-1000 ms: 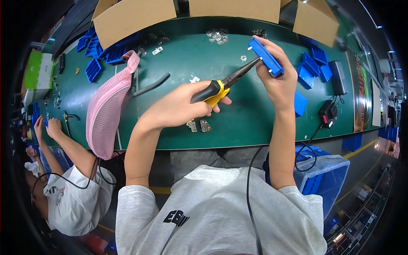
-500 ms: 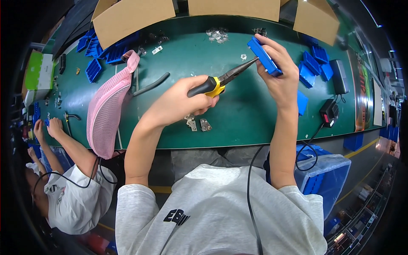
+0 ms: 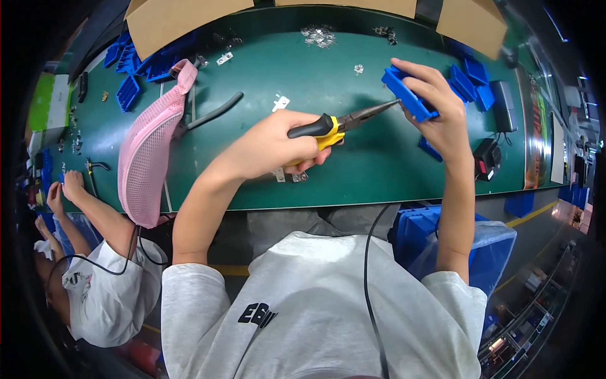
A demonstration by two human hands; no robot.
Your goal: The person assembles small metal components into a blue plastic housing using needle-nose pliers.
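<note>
My left hand point(image 3: 273, 144) is wrapped round long-nose pliers point(image 3: 333, 127) with black-and-yellow handles. Their dark jaws look closed and point right, the tips at the near side of a blue plastic tray piece point(image 3: 410, 98). Whether the tips touch it I cannot tell. My right hand point(image 3: 447, 108) holds that piece up on edge above the green table, fingers over its far side and the thumb mostly hidden. Small flat metal parts point(image 3: 294, 177) lie partly hidden below my left hand. Just beyond this hand is a bright metal part point(image 3: 281, 102).
A pink mesh pouch point(image 3: 149, 151) and a grey curved handle point(image 3: 218, 110) lie to the left. Blue trays point(image 3: 128, 93) are at the far left, more point(image 3: 464, 82) at the right. Cardboard boxes point(image 3: 347, 9) line the back. A co-worker point(image 3: 113, 284) sits at left.
My right hand has moved right and a little nearer with the blue tray piece. The pliers have shifted slightly right. A bright metal part now shows beyond my left hand.
</note>
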